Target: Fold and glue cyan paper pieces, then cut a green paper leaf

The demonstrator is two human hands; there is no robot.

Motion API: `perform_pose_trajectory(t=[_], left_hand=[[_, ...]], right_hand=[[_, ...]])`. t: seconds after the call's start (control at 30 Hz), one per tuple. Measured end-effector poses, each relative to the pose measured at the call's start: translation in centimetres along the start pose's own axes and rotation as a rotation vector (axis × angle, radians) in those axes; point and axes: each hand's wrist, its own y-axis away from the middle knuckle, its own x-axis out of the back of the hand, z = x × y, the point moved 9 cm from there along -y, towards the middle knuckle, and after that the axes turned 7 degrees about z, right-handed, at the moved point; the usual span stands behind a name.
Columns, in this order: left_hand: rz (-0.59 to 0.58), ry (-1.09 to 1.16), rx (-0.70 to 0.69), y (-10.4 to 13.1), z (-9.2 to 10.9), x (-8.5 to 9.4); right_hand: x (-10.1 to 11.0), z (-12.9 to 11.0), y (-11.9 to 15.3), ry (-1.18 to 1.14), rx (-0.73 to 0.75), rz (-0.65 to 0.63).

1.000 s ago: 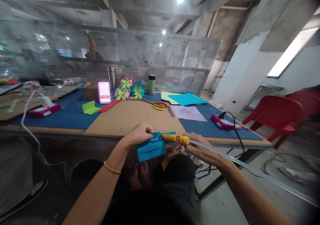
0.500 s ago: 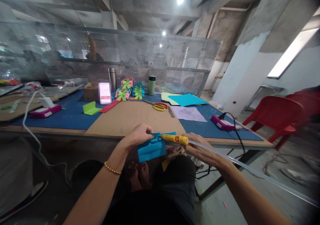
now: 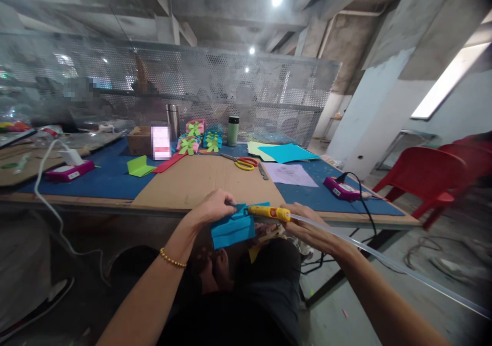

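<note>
Folded blue paper [image 3: 232,231] hangs at the table's front edge, pinched along its top by my left hand [image 3: 218,204]. My right hand [image 3: 305,225] is closed on a yellow glue gun [image 3: 271,212], its nozzle pointing left at the upper part of the paper; whether the tip touches cannot be made out. A long clear glue stick [image 3: 376,255] runs out of the gun's back, along my right forearm. The gun's handle and most of my right fingers are hidden behind the hand. Under the paper, my lap and a foot show.
Brown cardboard [image 3: 192,182] covers the table's middle, with scissors [image 3: 246,163] and a knife blade [image 3: 263,171] on it. Behind stand paper bow crafts [image 3: 212,141], a green bottle [image 3: 232,131] and a steel flask [image 3: 172,122]. Blue sheets [image 3: 290,153] and a power strip [image 3: 341,188] lie right.
Very little differs. The glue gun has shifted slightly to the right and up with my right hand, while my left hand keeps the blue paper in almost the same place.
</note>
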Motion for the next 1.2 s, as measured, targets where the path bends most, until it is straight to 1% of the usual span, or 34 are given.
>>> perform_pose_trajectory(t=[0.17,0.3,0.53,0.7,0.87,1.03,1.2], left_hand=[[-0.003,-0.014,0.001,0.1,0.1,0.1],[0.001,-0.021,0.013,0.1,0.1,0.2],[0.001,-0.014,0.003,0.1,0.3,0.1],[0.0,-0.014,0.001,0.1,0.2,0.1],[0.006,-0.03,0.016,0.2,0.1,0.2],[0.005,-0.028,0.012,0.0,0.0,0.1],[0.006,-0.03,0.014,0.0,-0.1,0.1]], right_hand=[[0.2,0.2,0.0,0.003,0.006,0.002],[-0.3,0.5,0.0,0.018,0.004,0.003],[-0.2,-0.1,0.0,-0.034,0.029,-0.037],[0.4,0.2,0.0,-0.02,0.004,-0.001],[0.1,0.0,-0.2,-0.01,-0.008,-0.013],[0.2,-0.5,-0.3,-0.012,0.018,-0.017],[0.4,0.3,0.0,-0.024,0.012,0.015]])
